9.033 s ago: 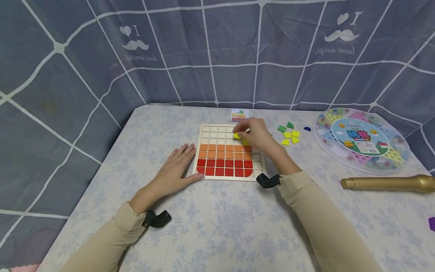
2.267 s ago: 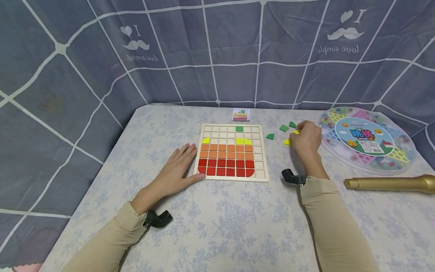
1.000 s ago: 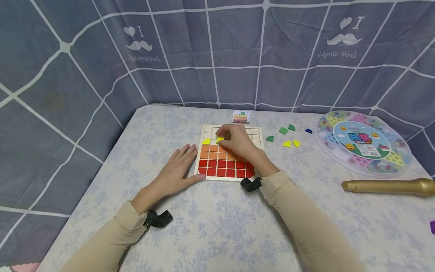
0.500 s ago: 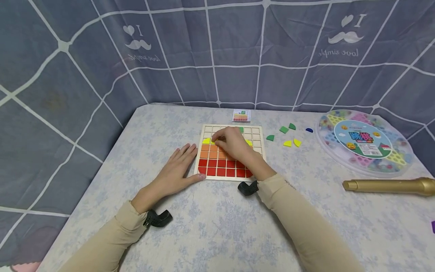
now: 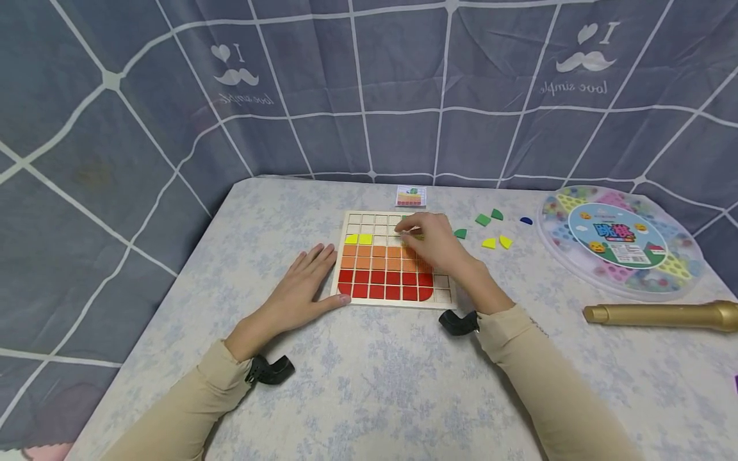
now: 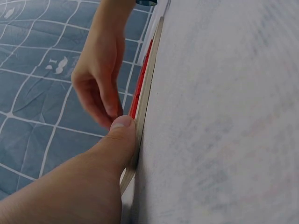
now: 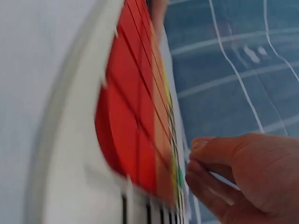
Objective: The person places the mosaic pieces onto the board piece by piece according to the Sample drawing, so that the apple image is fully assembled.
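While the left hand (image 5: 300,282) lies flat and open on the table (image 5: 369,384), thumb against the board (image 5: 444,298) at its left near corner, the right hand (image 5: 432,240) hovers over the board's far right part, fingers curled; whether it holds a tile cannot be told. Board: mid-table, nearer the far edge. Loose tiles (image 5: 489,243): right of the board.

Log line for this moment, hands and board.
left hand: flat on table, thumb at board edge | right hand: over board's yellow row, hold unclear | two yellow tiles: seated left | loose pieces: right of board
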`<state>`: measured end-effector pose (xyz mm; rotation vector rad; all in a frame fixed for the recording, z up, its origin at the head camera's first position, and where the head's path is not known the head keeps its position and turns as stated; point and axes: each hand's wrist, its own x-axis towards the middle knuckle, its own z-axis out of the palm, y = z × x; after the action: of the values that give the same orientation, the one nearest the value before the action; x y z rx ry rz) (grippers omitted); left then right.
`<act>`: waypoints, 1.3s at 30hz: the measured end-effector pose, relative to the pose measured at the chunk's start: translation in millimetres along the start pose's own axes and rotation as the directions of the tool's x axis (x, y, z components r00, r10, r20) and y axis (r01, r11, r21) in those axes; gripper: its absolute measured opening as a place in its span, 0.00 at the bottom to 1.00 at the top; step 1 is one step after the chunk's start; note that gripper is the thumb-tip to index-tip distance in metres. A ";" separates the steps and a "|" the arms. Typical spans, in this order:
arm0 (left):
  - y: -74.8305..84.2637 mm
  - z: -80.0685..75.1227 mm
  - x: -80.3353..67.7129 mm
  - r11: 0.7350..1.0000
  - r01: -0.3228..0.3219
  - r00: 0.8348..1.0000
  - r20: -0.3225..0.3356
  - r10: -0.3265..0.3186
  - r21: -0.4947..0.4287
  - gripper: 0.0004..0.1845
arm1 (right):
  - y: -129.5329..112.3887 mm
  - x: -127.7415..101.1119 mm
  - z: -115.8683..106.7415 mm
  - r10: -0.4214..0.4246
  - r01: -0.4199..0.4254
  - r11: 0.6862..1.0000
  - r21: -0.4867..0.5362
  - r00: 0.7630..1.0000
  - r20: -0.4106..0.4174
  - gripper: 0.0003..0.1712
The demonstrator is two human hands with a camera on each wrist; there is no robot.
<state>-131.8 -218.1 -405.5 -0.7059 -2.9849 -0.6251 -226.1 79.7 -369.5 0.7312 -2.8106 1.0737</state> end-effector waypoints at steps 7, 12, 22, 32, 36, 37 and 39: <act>-0.4 0.5 -0.7 1.000 -0.004 1.000 -0.004 0.004 0.007 0.54 | 28.1 -18.7 -50.1 0.139 -0.138 0.990 0.010 0.986 -0.091 0.13; 0.7 -0.8 1.7 1.000 -0.023 1.000 -0.017 0.023 0.009 0.53 | 43.2 -37.5 -75.2 0.222 -0.226 0.974 -0.028 0.968 -0.116 0.13; 0.0 0.4 0.6 1.000 -0.013 1.000 -0.002 0.013 0.001 0.53 | 65.8 -52.8 -89.6 0.333 -0.341 0.934 -0.103 0.939 -0.088 0.15; -0.6 -1.2 1.3 1.000 -0.013 1.000 -0.005 0.013 0.005 0.53 | 71.6 -57.3 -90.5 0.336 -0.345 0.931 -0.117 0.937 -0.092 0.10; 0.8 -0.9 1.2 1.000 -0.016 1.000 -0.011 0.016 0.003 0.54 | 72.3 -59.2 -94.2 0.342 -0.346 0.927 -0.144 0.938 -0.051 0.11; 0.8 -1.0 1.1 1.000 -0.013 1.000 -0.009 0.013 0.002 0.54 | 72.2 -59.1 -95.7 0.344 -0.346 0.926 -0.152 0.938 -0.037 0.12; 0.5 -1.1 1.0 1.000 -0.008 1.000 -0.004 0.008 0.001 0.54 | 71.8 -58.6 -97.7 0.354 -0.352 0.922 -0.161 0.935 -0.017 0.12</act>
<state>-132.6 -217.7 -404.2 -0.7153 -2.9772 -0.6240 -218.0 213.0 -351.8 0.2192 -3.0696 0.8599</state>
